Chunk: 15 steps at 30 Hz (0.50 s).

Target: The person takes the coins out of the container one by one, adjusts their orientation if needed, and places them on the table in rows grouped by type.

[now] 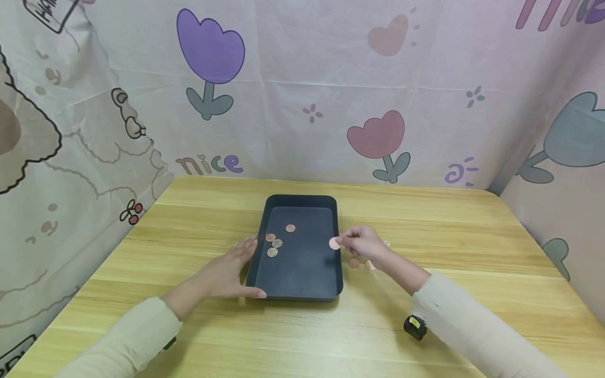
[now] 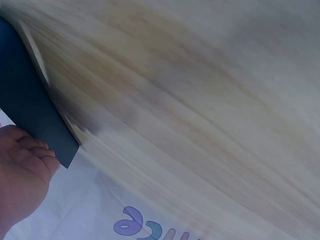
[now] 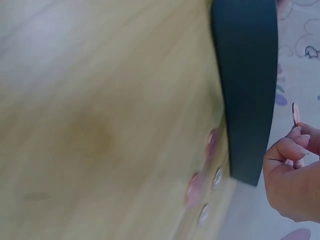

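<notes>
A dark rectangular tray [image 1: 300, 283] lies on the wooden table with several coins inside, toward its left side; one copper coin [image 1: 290, 228] sits farther back than the rest. My left hand [image 1: 231, 270] rests spread against the tray's left side, thumb at the near left corner. Between thumb and fingertips, my right hand [image 1: 364, 243] pinches a copper-coloured coin [image 3: 295, 114], held up at the tray's right rim. Under and beside that hand, more coins lie on the table, among them a copper coin [image 1: 353, 264]. Part of them is hidden by the hand and wrist.
A small black object with a yellow label [image 1: 415, 327] is at the right sleeve. The wooden table [image 1: 212, 336] ends at a printed cloth [image 1: 293, 105] behind it, with cloth along both sides too.
</notes>
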Tool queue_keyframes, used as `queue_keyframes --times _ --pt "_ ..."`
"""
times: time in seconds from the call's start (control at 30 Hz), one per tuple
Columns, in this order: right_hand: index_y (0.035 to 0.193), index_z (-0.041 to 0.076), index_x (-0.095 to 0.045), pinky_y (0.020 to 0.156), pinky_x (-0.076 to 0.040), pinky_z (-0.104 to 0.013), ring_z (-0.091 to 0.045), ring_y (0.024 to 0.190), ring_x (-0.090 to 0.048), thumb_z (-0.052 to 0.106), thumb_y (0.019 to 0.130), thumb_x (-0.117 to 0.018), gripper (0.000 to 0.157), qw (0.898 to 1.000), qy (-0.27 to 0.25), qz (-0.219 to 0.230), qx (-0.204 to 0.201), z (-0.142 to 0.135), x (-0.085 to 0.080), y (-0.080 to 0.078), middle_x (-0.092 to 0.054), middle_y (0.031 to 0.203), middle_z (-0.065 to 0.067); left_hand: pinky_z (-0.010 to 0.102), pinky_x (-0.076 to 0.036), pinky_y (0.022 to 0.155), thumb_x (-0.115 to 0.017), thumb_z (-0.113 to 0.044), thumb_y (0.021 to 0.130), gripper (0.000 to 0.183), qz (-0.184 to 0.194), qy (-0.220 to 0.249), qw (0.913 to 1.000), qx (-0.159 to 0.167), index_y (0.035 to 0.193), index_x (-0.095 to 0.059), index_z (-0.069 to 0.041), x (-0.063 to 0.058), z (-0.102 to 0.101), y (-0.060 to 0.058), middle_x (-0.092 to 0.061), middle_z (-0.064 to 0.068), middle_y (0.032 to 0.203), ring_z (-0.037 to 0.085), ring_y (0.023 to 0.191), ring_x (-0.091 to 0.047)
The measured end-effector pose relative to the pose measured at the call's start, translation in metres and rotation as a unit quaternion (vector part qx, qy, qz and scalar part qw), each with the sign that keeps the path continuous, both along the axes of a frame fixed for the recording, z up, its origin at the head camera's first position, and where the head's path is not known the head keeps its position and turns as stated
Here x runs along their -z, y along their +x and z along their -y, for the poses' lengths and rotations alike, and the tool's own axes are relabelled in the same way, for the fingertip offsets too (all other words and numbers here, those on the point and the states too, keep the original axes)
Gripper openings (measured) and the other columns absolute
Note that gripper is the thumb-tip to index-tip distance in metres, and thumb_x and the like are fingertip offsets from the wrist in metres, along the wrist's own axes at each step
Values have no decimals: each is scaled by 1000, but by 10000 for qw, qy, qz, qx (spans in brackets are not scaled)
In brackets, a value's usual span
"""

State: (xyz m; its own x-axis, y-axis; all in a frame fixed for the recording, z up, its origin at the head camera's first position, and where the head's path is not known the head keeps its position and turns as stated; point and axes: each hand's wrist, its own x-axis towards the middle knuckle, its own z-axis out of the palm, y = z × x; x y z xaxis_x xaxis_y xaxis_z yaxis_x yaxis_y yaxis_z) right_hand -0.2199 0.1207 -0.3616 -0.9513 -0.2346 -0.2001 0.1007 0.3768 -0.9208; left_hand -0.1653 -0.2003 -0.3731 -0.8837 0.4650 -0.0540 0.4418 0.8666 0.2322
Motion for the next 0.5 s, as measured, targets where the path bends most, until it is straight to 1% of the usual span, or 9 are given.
queue_keyframes --times 0.2,0.27,0.5 --pt "84 0 -63 44 -26 -18 -6 47 -34 15 88 -60 16 9995 243 80 164 -24 5 3 -40 52 6 50 -30 110 -62 -74 65 118 17 -32 10000 -3 144 -24 5 -2 0 1 -17 18 154 37 141 -19" --pt "84 0 -62 43 -24 -17 -5 47 -33 15 88 -60 16 9994 254 126 214 -32 6 4 -39 51 6 50 -30 111 -62 -74 65 118 17 -36 10000 -4 144 -24 5 -2 0 1 -16 17 154 37 141 -19" --pt "84 -2 -61 42 -24 -15 -4 47 -32 11 89 -59 14 9991 169 173 344 -53 10 10 -41 54 6 49 -29 111 -61 -75 64 119 3 8 10000 8 144 -24 5 -1 -1 1 -17 18 154 36 142 -18"
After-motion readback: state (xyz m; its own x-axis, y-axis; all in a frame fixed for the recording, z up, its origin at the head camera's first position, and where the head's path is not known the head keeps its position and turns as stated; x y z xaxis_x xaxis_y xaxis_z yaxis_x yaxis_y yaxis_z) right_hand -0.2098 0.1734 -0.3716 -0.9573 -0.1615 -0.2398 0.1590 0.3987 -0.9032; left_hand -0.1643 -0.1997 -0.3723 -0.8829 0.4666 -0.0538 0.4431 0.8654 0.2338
